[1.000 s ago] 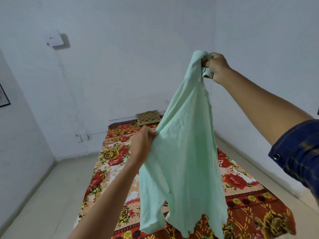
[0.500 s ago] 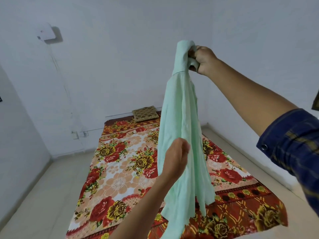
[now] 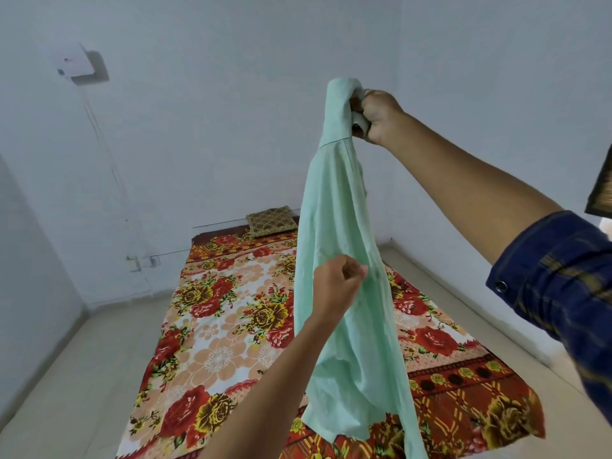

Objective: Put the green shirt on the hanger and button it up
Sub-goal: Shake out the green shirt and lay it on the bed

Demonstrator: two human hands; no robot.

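White walls [image 3: 231,127] meet in a corner behind the green shirt [image 3: 344,293] you hold up. The shirt is soft, thin cloth, bunched into a long, narrow drape. Your right hand [image 3: 377,115] is a tight fist on its top end, up high. Your left hand [image 3: 336,286] has its fingers curled and pinches the cloth at the shirt's middle. Below the shirt lies a flat flowery sheet [image 3: 231,326] with red and yellow roses, spread on the pale floor [image 3: 66,376]. Beyond the shirt, at the sheet's far end, sits a small square brown pillow [image 3: 270,220]. Your right sleeve [image 3: 556,286] is dark blue plaid.
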